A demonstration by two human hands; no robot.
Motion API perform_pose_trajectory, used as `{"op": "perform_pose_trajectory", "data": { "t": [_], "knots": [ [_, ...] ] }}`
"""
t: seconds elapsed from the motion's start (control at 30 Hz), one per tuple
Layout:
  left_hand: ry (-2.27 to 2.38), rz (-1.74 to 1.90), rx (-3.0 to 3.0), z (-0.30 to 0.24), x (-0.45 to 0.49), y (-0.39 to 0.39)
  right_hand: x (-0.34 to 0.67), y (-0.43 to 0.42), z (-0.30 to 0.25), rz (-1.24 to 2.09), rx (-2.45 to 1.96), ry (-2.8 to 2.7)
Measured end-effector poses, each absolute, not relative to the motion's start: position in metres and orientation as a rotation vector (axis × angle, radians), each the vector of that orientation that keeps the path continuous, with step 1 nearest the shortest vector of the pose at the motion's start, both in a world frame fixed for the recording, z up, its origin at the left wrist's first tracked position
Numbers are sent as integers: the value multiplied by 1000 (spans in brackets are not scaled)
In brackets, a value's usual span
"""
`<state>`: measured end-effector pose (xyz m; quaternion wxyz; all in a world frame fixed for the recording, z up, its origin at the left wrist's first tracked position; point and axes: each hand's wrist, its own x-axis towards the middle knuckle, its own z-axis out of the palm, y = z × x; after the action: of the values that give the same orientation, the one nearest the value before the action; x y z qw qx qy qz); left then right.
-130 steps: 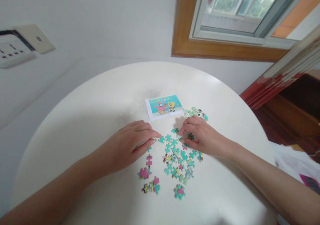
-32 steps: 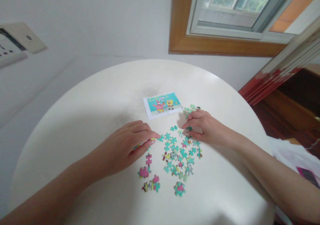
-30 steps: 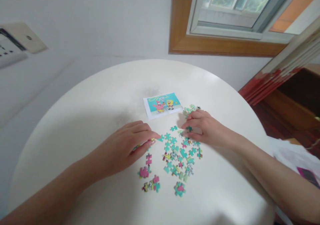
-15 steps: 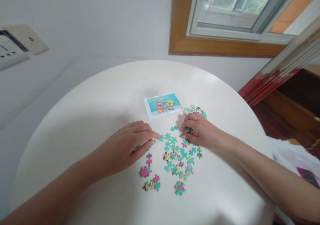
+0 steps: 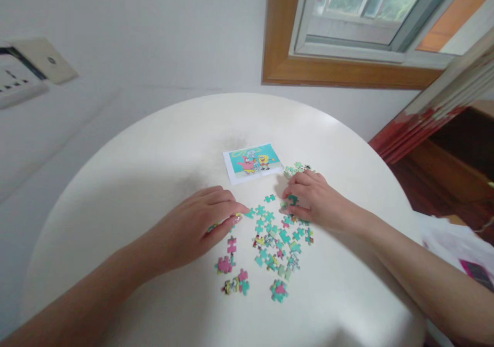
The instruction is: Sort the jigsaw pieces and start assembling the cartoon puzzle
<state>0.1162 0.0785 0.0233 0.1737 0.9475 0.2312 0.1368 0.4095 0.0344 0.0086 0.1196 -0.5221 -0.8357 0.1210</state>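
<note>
Loose jigsaw puzzle pieces [image 5: 284,235], mostly teal with some pink, yellow and white, lie spread over a round white table [image 5: 162,146]. My left hand [image 5: 210,213] rests left of them, thumb and index finger closed around a small yellowish puzzle piece [image 5: 238,215]. A teal piece [image 5: 250,213] touches the index fingertip, and more pieces are partly covered under the palm. On the right, my right hand [image 5: 309,198] hovers curled over the pile, thumb and index apart. A dark teal piece [image 5: 293,200] shows between those fingers; whether they touch it is unclear.
A picture card [image 5: 252,163] with cartoon figures lies behind the pieces. Pale green pieces [image 5: 295,169] sit beyond my right hand. Small clusters of joined pieces [image 5: 235,284] lie nearer me. A wall socket [image 5: 19,79] is at left, and white plastic bags [image 5: 443,239] are at right.
My right hand has shifted slightly to the right over the pieces, with its thumb and index finger a little farther apart. My left hand stays in place.
</note>
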Motion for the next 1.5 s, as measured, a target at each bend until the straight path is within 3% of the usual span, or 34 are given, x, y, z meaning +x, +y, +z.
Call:
{"op": "perform_pose_trajectory", "data": {
  "t": [1.5],
  "knots": [
    [623, 364, 2695, 23, 116, 78, 411, 32, 12, 427, -1564, -2488]
  ]
}}
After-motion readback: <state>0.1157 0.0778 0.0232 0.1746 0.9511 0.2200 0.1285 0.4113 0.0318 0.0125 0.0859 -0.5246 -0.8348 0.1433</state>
